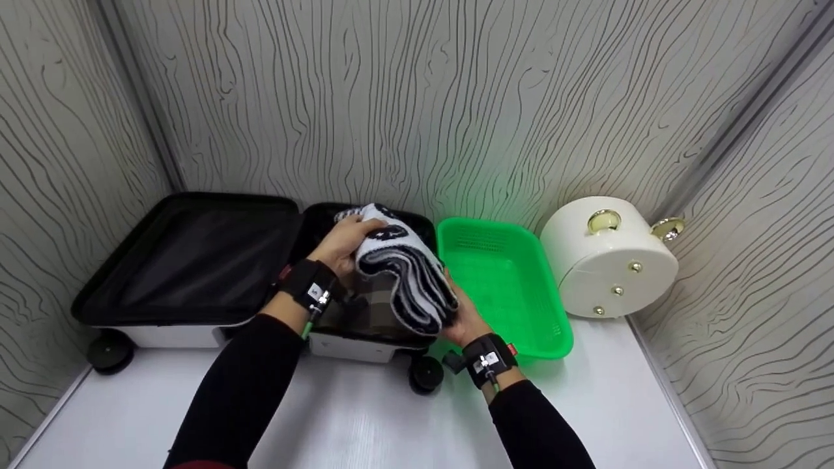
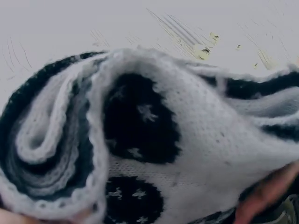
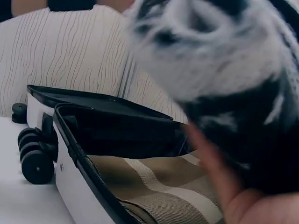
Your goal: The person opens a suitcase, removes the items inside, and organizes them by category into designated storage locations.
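Note:
Both hands hold a folded black-and-white knitted scarf [image 1: 397,260] above the right half of an open suitcase [image 1: 355,346]. My left hand [image 1: 342,246] grips its upper left side, thumb on top. At the lower right end, my right hand [image 1: 465,320] holds the folds from the side and below. The left wrist view shows the scarf [image 2: 201,126] close up, with dark patches and layered edges. A brown and cream striped cloth [image 3: 163,186] lies in the suitcase half below the scarf.
The suitcase's other half [image 1: 195,260], dark-lined, lies open at the left. Right of the suitcase stands a green plastic basket [image 1: 505,286]. Beyond it is a round white case [image 1: 606,260] with gold fittings. Patterned walls [image 1: 417,98] enclose the white table [image 1: 365,417].

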`<state>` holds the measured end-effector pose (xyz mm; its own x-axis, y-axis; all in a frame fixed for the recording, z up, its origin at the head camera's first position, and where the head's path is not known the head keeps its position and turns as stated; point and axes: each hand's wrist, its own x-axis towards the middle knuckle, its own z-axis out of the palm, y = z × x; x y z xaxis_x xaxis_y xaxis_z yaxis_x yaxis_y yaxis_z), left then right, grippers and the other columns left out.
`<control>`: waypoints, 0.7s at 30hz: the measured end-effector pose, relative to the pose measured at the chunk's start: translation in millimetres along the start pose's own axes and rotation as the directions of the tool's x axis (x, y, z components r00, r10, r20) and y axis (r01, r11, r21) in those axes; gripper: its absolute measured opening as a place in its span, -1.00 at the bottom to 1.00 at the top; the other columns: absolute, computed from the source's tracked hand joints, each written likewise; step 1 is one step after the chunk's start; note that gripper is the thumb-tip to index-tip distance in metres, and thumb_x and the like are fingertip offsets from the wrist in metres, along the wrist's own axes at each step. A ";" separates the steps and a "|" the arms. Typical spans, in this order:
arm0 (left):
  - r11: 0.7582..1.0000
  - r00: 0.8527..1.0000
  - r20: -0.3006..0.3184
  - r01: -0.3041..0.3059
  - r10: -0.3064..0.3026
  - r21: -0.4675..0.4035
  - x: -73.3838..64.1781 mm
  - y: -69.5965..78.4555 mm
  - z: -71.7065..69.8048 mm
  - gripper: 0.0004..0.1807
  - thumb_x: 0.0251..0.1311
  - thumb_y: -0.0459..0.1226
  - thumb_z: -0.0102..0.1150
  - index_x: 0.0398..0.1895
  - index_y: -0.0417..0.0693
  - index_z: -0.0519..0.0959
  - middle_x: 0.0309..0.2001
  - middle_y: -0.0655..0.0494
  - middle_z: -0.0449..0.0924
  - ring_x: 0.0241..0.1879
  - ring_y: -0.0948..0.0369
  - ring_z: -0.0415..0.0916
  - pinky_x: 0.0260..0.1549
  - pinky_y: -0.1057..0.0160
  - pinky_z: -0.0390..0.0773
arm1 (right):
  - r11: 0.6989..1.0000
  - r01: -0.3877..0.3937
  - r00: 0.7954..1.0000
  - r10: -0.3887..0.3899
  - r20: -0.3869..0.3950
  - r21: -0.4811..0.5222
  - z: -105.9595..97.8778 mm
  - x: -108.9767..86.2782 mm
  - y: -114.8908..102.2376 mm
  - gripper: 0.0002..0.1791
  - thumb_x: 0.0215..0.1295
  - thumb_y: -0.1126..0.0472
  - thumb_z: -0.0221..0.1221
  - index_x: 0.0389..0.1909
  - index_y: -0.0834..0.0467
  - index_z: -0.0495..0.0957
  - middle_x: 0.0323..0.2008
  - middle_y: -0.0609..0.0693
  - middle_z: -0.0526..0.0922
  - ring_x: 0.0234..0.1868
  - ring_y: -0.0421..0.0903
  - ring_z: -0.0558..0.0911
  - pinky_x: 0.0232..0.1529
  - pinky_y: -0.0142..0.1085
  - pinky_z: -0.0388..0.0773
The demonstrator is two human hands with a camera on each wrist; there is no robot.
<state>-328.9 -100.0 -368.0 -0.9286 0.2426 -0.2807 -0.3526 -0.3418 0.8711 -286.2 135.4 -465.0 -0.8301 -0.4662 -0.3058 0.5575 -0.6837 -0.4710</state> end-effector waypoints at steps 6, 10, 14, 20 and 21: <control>0.980 0.999 0.043 -0.031 0.023 0.196 -8.1 6.4 -3.2 -0.41 0.30 -0.22 0.22 0.34 -0.14 0.29 -0.06 -0.12 0.56 -0.33 0.12 0.64 -0.37 0.26 0.67 | 0.893 0.072 0.984 -0.135 -0.113 -0.444 3.3 -7.0 -43.4 -0.78 0.43 0.14 0.10 -0.34 0.18 0.58 -0.45 -0.04 0.64 -0.48 -0.21 0.63 -0.47 -0.44 0.55; 0.966 0.996 0.086 -0.051 0.030 0.255 -7.2 7.5 13.1 -0.38 0.28 -0.18 0.27 0.35 -0.10 0.31 0.02 -0.09 0.57 -0.18 0.08 0.64 -0.21 0.19 0.66 | 0.792 0.040 0.962 -0.196 -0.191 -0.609 8.6 -22.4 -85.9 -0.83 0.37 0.17 0.17 -0.33 0.20 0.56 -0.51 -0.04 0.63 -0.55 -0.21 0.62 -0.54 -0.45 0.55; 0.942 0.991 0.110 -0.105 0.073 0.318 -4.0 10.4 37.1 -0.36 0.28 -0.16 0.27 0.39 -0.03 0.30 0.08 -0.03 0.55 -0.05 0.08 0.58 -0.08 0.16 0.61 | 0.740 0.065 0.954 -0.243 -0.176 -0.669 18.5 -38.2 -120.9 -0.82 0.42 0.22 0.09 -0.05 0.20 0.46 -0.43 -0.03 0.64 -0.46 -0.18 0.65 -0.43 -0.41 0.61; 0.846 0.975 0.137 -0.220 0.174 0.486 10.9 -2.2 70.9 -0.37 0.30 -0.19 0.24 0.41 -0.07 0.29 0.18 -0.04 0.48 0.10 0.07 0.48 0.07 0.11 0.50 | 0.644 0.144 0.928 -0.351 -0.123 -0.751 18.7 -63.9 -161.6 -0.38 0.48 0.23 0.03 0.50 0.02 0.11 -0.08 -0.01 0.60 -0.24 -0.15 0.67 -0.22 -0.33 0.63; 0.840 0.973 0.138 -0.231 0.187 0.491 14.5 -8.8 76.3 -0.35 0.30 -0.21 0.24 0.42 -0.09 0.28 0.20 -0.06 0.46 0.12 0.05 0.46 0.10 0.09 0.48 | 0.615 0.153 0.920 -0.375 -0.116 -0.774 15.1 -67.9 -166.6 -0.33 0.48 0.22 0.04 0.53 -0.01 0.06 0.02 0.00 0.55 -0.18 -0.15 0.65 -0.18 -0.33 0.61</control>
<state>-330.5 -24.1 -349.0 -0.9532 0.2975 -0.0543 -0.0245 0.1029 0.9944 -322.5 272.5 -353.3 -0.9738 -0.1072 -0.2004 0.2072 -0.0571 -0.9766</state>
